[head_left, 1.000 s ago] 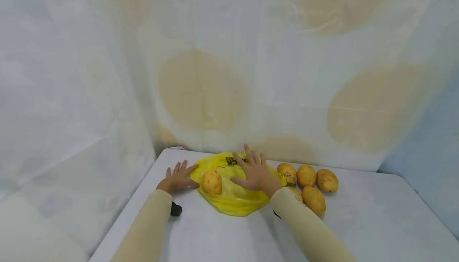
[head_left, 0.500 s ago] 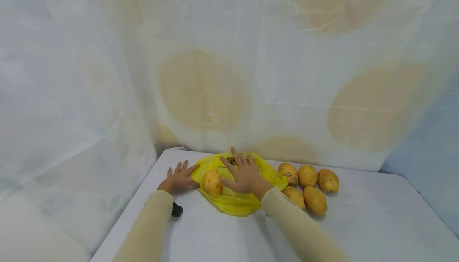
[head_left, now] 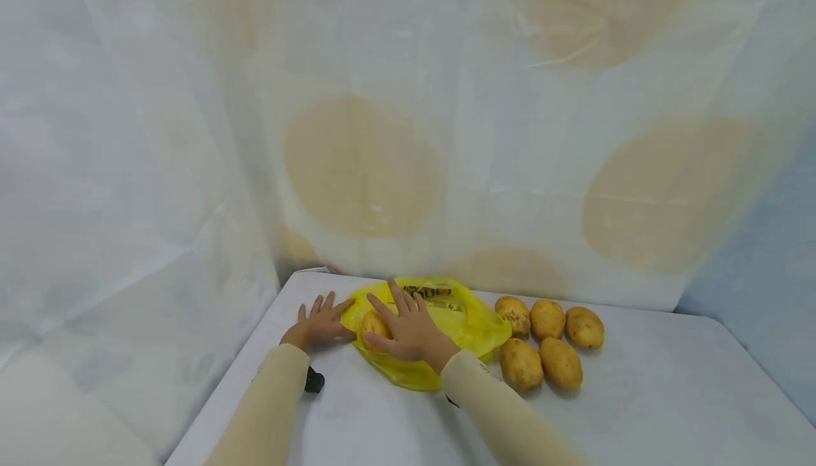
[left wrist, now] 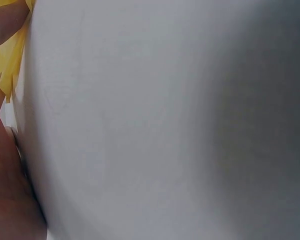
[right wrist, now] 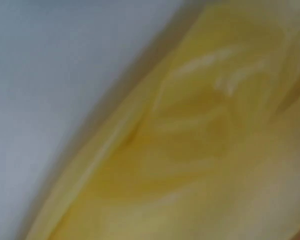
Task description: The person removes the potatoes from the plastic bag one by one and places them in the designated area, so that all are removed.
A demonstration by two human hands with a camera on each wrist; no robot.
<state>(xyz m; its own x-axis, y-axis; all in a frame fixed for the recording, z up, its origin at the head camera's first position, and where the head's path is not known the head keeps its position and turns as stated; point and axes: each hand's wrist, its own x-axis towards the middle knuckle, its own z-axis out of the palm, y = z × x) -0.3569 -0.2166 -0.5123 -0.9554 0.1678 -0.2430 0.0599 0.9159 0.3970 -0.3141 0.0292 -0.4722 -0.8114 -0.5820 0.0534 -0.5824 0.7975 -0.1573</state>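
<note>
A yellow plastic bag (head_left: 472, 321) lies spread on the white table, with dark print near its back edge. One potato (head_left: 372, 325) rests on its left part, partly hidden by my right hand (head_left: 411, 333). That hand hovers over the bag with spread fingers, thumb and index on either side of the potato; whether they touch it I cannot tell. My left hand (head_left: 320, 326) lies at the bag's left edge, fingers spread and touching the plastic. In the left wrist view, yellow plastic (left wrist: 10, 65) shows by the fingers. Blurred bag folds (right wrist: 190, 130) fill much of the right wrist view.
Several loose potatoes (head_left: 561, 363) sit in two rows right of the bag. A small black object (head_left: 314, 380) is beside the left sleeve. White sheeting with tan spots (head_left: 360, 165) hangs behind the table (head_left: 644, 388) and along its left side.
My right hand has moved left across the bag, from its right part to the potato lying there. The left hand has stayed in place. The front-row potatoes are now fully uncovered.
</note>
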